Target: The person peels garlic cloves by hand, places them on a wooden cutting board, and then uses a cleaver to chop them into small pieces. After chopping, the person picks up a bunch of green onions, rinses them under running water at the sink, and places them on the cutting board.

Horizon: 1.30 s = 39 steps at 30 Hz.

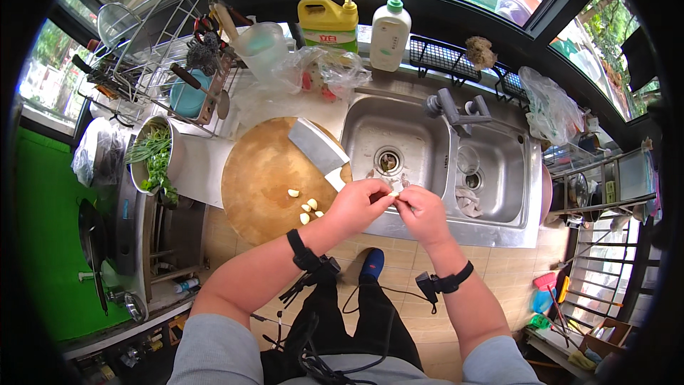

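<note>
My left hand [362, 204] and my right hand [422, 213] meet over the front of the left sink basin [368, 123]. Between their fingertips they pinch one garlic clove [394, 194]; whether any skin is left on it is too small to tell. To the left lies a round wooden cutting board [256, 171], with several pale garlic cloves [304, 218] near its right front side. A cleaver [318, 145] rests across the board's right edge, its handle partly hidden behind my left hand. Scraps of skin lie in the basin around the drain [389, 160].
A grey faucet [451, 109] stands behind the divider of the double sink. Soap bottles [391, 32] and a plastic bag [331, 72] sit along the back. At left are a pot of greens [176, 155] and a wire dish rack [155, 59]. A cloth [468, 202] lies in the right basin.
</note>
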Each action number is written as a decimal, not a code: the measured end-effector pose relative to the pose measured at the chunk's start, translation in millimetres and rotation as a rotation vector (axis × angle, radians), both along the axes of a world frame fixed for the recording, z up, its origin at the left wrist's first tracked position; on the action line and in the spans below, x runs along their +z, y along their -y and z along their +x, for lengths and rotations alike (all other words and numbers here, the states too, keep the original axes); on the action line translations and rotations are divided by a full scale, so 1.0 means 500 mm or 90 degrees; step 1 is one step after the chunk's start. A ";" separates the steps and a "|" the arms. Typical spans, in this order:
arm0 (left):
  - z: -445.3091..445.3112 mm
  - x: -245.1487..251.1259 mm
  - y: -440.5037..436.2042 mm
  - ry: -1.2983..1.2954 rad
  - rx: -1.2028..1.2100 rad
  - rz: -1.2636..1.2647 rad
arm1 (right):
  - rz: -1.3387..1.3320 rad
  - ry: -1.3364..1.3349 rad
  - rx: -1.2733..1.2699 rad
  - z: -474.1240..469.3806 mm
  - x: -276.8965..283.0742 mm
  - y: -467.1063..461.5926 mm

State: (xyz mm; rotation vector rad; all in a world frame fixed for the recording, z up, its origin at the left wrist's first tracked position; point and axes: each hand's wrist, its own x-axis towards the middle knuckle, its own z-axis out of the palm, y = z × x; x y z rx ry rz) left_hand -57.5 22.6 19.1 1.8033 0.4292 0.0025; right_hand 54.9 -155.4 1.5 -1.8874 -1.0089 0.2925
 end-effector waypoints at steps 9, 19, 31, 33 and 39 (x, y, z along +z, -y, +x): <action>-0.144 0.006 -0.158 -0.027 0.203 0.003 | -0.027 0.166 0.015 -0.048 -0.024 -0.078; -0.234 -0.017 -0.216 -0.014 0.222 -0.115 | -0.173 0.262 -0.055 -0.011 0.037 -0.118; -0.244 0.026 -0.227 -0.006 0.147 -0.057 | 0.015 -0.115 0.065 -0.193 0.072 -0.262; -0.243 0.031 -0.229 -0.009 0.141 -0.071 | 0.012 -0.111 0.047 -0.198 0.075 -0.268; -0.247 0.028 -0.239 -0.035 0.131 -0.030 | 0.018 0.008 0.083 -0.150 0.064 -0.229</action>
